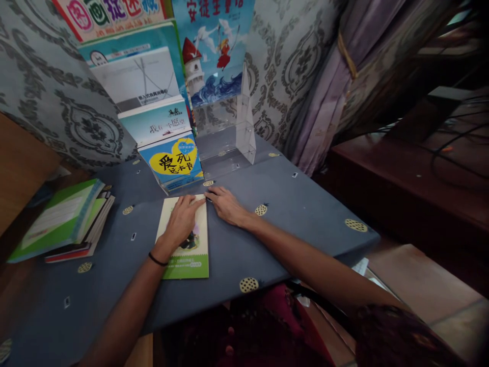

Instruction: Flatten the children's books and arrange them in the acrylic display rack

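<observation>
A cream and green book (pixel 191 266) lies flat on the table in front of me. My left hand (pixel 184 216) rests on its upper part, fingers stretched out and covering much of the cover picture. Beside the book's top right corner, my right hand (pixel 226 205) is laid on the tablecloth with its fingers extended; the index fingertip reaches the corner. Just beyond both hands stands a clear tiered book rack (pixel 246 130). Its left column holds a blue book with a yellow heart (pixel 171 162) in the lowest tier, with several others stepped up behind it.
At the left is a stack of books (pixel 61 219) with a green one on top. A fairy-tale book (pixel 217 51) stands in the rack's upper right. The grey-blue tablecloth (pixel 305 214) has pineapple prints. A dark red cabinet with cables (pixel 405 168) is at the right, past a purple curtain (pixel 321 102).
</observation>
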Available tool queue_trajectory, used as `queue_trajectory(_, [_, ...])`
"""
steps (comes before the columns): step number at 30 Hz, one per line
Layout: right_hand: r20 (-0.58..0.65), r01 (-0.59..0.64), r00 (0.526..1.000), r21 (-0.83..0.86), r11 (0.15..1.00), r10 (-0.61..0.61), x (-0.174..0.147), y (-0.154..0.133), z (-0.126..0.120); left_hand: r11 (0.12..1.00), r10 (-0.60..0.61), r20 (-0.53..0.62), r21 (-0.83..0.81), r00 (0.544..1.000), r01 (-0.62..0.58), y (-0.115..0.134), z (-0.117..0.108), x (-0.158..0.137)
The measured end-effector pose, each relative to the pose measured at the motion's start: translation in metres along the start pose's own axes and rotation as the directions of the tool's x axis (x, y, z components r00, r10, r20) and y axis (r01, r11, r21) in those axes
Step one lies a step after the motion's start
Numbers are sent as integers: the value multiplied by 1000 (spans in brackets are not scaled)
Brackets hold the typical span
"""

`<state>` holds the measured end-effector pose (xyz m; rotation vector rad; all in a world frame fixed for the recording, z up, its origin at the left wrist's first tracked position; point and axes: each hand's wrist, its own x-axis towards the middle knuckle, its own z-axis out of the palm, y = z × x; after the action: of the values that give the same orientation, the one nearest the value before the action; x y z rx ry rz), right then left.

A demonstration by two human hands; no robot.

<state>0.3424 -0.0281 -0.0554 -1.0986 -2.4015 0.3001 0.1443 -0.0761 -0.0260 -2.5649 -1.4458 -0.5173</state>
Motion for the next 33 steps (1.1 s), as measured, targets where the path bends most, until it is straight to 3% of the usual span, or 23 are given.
queue_trajectory(14, [-76, 79, 995, 233, 969, -63, 0, -9, -10, 999, 24, 5, -25, 1000, -24, 7, -3, 1])
queue_trajectory(23, [-64, 33, 998, 235, 971, -18, 1, -9, -12, 968, 157, 67, -211, 985, -139, -9, -7, -11])
queue_trajectory(33, [-31, 79, 997, 178, 981, -74, -1, -8, -10, 983, 138, 121, -141, 983, -120, -7, -4, -16])
